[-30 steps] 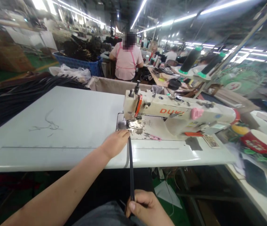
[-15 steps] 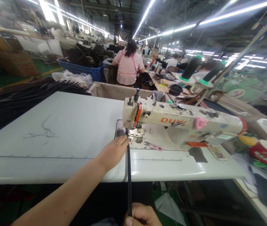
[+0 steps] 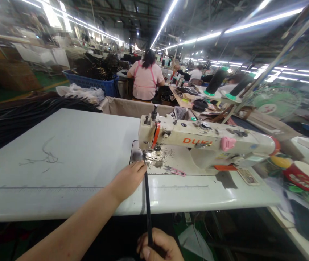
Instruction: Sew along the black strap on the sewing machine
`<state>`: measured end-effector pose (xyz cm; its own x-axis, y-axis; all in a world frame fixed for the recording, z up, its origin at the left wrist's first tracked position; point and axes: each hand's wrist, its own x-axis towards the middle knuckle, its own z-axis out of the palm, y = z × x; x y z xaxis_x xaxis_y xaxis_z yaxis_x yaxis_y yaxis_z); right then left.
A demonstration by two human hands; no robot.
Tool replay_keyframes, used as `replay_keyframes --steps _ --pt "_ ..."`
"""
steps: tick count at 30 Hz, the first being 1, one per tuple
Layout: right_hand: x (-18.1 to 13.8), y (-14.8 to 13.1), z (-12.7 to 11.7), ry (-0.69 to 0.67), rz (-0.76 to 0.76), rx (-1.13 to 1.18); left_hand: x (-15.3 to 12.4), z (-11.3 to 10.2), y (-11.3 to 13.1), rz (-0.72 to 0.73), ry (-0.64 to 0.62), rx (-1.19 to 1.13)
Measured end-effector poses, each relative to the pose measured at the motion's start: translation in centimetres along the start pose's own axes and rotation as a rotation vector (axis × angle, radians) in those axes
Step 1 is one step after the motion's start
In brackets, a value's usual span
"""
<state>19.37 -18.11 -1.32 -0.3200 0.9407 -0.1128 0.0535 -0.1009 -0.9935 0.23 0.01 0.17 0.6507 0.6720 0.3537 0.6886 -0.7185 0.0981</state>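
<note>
The left hand (image 3: 128, 178) rests flat, fingers together, pressing the black strap (image 3: 147, 203) beside the sewing machine (image 3: 198, 139) needle. The right hand (image 3: 158, 248) pinches the strap's near end below the table (image 3: 62, 145).

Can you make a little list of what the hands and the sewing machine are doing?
left hand: rests on the table, fingertips against the strap near the needle
right hand: grips the strap's near end, below the table edge
strap: black, narrow, runs straight from the right hand up to the machine
scissors: pink, on the machine bed
</note>
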Motion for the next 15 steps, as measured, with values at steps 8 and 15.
replay_keyframes --steps 8,15 --pt "1.0 -0.8 1.7 0.153 0.14 0.239 -0.1 0.1 -0.1 0.02 0.039 -0.019" --pt "0.5 -1.2 1.9 0.129 0.078 0.212 -0.2 0.2 -0.2 -0.005 0.035 -0.031"
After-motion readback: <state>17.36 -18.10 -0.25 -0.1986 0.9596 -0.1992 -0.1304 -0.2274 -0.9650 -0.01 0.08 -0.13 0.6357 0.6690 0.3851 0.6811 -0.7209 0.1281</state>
